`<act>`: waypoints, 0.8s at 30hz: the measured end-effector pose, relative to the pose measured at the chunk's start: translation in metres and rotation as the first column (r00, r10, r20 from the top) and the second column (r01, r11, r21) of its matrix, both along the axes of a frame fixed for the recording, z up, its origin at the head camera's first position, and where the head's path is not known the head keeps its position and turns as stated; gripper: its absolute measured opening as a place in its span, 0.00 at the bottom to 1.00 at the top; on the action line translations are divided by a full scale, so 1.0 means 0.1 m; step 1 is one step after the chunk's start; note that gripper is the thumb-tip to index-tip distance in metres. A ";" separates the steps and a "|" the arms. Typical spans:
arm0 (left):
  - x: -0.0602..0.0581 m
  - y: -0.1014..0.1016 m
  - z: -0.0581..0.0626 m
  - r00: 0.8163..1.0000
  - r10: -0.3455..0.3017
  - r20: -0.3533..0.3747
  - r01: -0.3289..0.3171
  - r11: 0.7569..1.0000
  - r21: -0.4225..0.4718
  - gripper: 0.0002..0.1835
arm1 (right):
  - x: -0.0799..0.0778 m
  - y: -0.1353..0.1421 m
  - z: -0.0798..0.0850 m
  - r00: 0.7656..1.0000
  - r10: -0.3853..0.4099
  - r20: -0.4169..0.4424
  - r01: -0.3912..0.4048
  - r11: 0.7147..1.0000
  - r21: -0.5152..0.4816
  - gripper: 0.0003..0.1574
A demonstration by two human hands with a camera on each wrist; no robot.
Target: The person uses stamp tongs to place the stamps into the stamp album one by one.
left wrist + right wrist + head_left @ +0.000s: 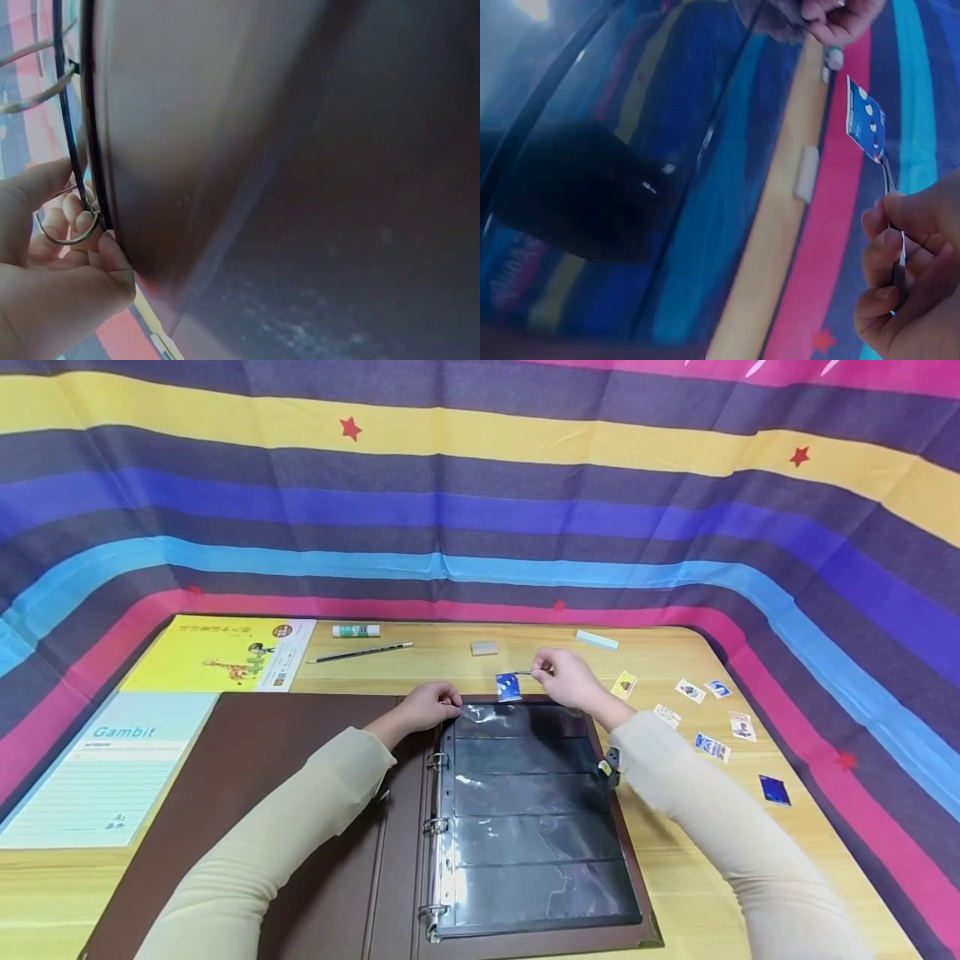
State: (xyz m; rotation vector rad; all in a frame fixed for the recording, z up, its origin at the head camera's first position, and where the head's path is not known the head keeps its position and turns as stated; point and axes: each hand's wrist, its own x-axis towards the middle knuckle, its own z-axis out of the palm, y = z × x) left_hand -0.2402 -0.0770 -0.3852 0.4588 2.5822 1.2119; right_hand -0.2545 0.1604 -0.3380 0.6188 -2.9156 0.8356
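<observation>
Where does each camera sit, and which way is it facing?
Head: worn on the head, facing forward and down over the binder; both sleeves, left hand and right hand show.
Left wrist: on that wrist, facing a metal ring and the binder's brown cover; left hand shows.
Right wrist: on that wrist, facing along the tweezers to the blue stamp; both hands show.
Shared by head and right wrist: the blue stamp, tweezers and both hands.

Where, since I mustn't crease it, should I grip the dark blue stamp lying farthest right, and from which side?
The dark blue stamp lies flat and looks thin, so I'd pinch its near edge with the tweezers, coming in low from the person's side, where bare tabletop seems to leave room.
</observation>
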 end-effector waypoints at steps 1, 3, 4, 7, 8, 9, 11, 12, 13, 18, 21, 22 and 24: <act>0.00 0.00 0.00 1.000 -0.002 0.002 0.002 1.000 0.004 0.04 | -0.02 -0.05 -0.02 1.000 -0.003 -0.007 0.003 1.000 0.002 0.04; 0.00 0.00 0.01 1.000 0.002 0.008 -0.002 1.000 0.008 0.04 | -0.04 -0.14 -0.05 1.000 -0.012 -0.014 0.012 1.000 0.001 0.04; 0.00 0.00 0.01 1.000 0.002 0.008 -0.002 1.000 0.008 0.04 | -0.06 -0.18 -0.07 1.000 -0.017 -0.016 0.017 1.000 0.003 0.03; 0.00 0.00 0.02 1.000 0.001 0.007 -0.001 1.000 0.006 0.05 | -0.08 -0.28 -0.10 0.999 -0.035 -0.013 0.035 0.999 0.016 0.04; 0.00 0.00 0.01 1.000 0.002 0.008 -0.002 1.000 0.007 0.05 | -0.09 -0.30 -0.12 0.999 -0.038 -0.013 0.038 0.999 0.021 0.04; 0.00 0.00 0.02 1.000 0.003 0.010 -0.003 1.000 0.007 0.04 | -0.10 -0.32 -0.13 0.999 -0.040 -0.008 0.040 0.999 0.032 0.04; 0.00 0.00 0.01 1.000 0.004 0.015 -0.005 1.000 0.009 0.04 | -0.10 -0.35 -0.16 0.999 -0.046 -0.007 0.046 0.998 0.050 0.04; 0.00 0.00 0.02 1.000 0.005 0.019 -0.005 1.000 0.010 0.04 | -0.10 -0.36 -0.17 0.999 -0.044 -0.013 0.044 0.997 0.056 0.04; 0.00 0.00 0.01 1.000 0.007 0.024 -0.007 1.000 0.011 0.04 | -0.10 -0.37 -0.19 0.999 -0.041 -0.015 0.042 0.997 0.065 0.04; 0.01 0.01 0.01 0.999 0.004 0.034 -0.005 1.000 0.016 0.04 | -0.04 -0.39 -0.23 1.000 -0.006 0.009 0.005 0.995 0.100 0.04; 0.01 0.01 0.02 0.999 0.003 0.036 -0.003 1.000 0.019 0.04 | 0.00 -0.39 -0.23 0.999 0.026 0.038 -0.030 0.993 0.117 0.04; 0.02 0.01 0.02 0.999 0.003 0.038 -0.003 1.000 0.020 0.03 | 0.01 -0.39 -0.23 0.998 0.036 0.043 -0.041 0.992 0.121 0.04; 0.02 0.00 0.03 0.999 0.003 0.038 -0.004 1.000 0.022 0.04 | 0.02 -0.38 -0.23 0.998 0.053 0.045 -0.059 0.990 0.128 0.04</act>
